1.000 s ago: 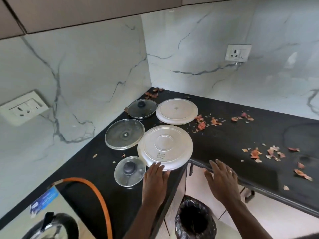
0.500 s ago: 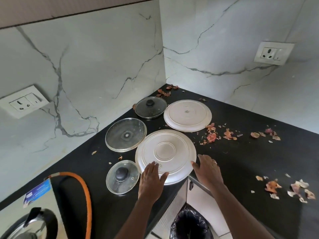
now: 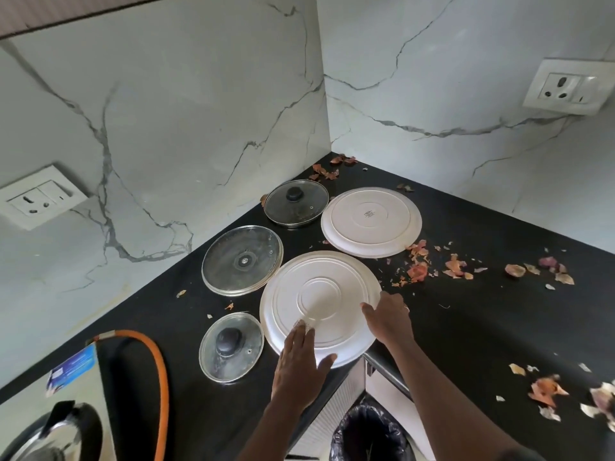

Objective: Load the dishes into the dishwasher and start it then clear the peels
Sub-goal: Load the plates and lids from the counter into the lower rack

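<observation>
at the bottom centre of the frame a black-lined bin (image 3: 369, 434) stands on the floor below the black counter (image 3: 482, 327). just above it both arms reach up to the near plate (image 3: 319, 287), a white one lying upside down in the middle of the frame, its near edge poking out over the counter's inner corner. the left hand (image 3: 301, 364) lies flat on the plate's near rim, fingers straight and thumb spread, gripping nothing. the right hand (image 3: 387, 319) has its fingers curled round the plate's right rim and holds it.

left of the plate sits a small glass lid (image 3: 231, 347) with a black knob, and further left an orange hose (image 3: 159, 367) bends down the lower left. higher up, a wide glass lid (image 3: 243, 260) lies just beside the plate's upper left edge. beyond them a second plate (image 3: 371, 222), also upside down, and a dark lid (image 3: 296, 201) to its left sit nearer the corner of the marble walls. peels (image 3: 417, 269) are scattered over the counter right of both plates, with more at the lower right edge and in the far corner.
</observation>
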Demonstrator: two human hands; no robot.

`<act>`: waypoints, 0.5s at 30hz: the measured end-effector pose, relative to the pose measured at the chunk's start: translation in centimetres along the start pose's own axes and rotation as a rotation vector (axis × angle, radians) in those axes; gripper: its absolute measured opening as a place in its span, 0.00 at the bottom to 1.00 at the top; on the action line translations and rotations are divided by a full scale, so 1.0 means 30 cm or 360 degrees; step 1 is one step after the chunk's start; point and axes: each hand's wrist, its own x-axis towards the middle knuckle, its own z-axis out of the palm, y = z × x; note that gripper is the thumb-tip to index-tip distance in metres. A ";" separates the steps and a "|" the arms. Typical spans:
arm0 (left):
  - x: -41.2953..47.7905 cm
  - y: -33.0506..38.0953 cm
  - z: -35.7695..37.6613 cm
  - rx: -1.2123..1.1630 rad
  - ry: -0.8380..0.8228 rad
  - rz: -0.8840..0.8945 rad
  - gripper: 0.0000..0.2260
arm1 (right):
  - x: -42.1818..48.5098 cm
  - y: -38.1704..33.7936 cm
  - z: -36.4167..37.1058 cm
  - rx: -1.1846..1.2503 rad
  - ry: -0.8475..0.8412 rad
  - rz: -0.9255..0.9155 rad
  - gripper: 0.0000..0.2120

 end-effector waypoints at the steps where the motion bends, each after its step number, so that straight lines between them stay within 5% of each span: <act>1: -0.002 0.005 0.005 0.0018 -0.0011 0.0012 0.35 | 0.006 -0.002 -0.001 0.0002 0.0010 0.0031 0.27; 8: -0.018 0.001 -0.005 0.0092 -0.0071 0.0105 0.38 | 0.030 -0.021 0.012 -0.0068 0.0084 0.0155 0.38; 15: -0.030 0.018 0.015 0.0299 -0.0144 0.0156 0.50 | 0.016 -0.027 0.014 -0.0152 0.0073 0.0243 0.36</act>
